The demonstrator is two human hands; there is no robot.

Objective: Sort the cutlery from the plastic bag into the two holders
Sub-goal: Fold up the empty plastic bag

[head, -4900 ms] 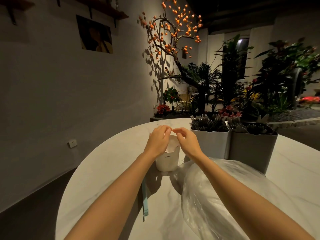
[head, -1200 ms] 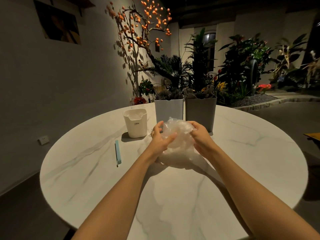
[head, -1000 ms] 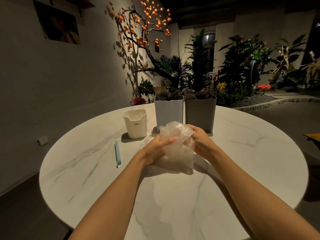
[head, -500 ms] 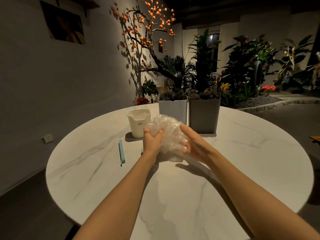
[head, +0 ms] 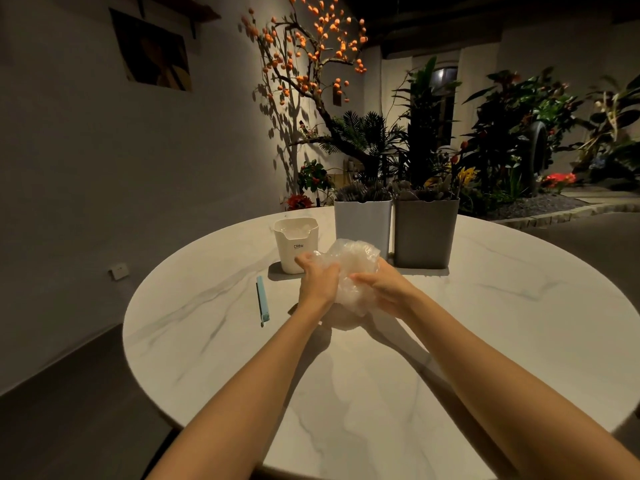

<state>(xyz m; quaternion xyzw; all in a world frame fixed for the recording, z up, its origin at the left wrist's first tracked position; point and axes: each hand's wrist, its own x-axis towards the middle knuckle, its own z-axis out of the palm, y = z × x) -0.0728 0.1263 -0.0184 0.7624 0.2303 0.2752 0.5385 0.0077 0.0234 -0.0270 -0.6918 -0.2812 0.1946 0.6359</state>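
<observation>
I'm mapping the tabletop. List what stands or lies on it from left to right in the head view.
Blue clip → small white cup → crumpled plastic bag, held between both hands → white holder → grey holder.

Left hand (head: 317, 279) and right hand (head: 384, 287) gripping crumpled plastic bag (head: 353, 268) mid-frame, two filled holders (head: 363, 226) behind, round marble worktop (head: 519, 323)
</observation>
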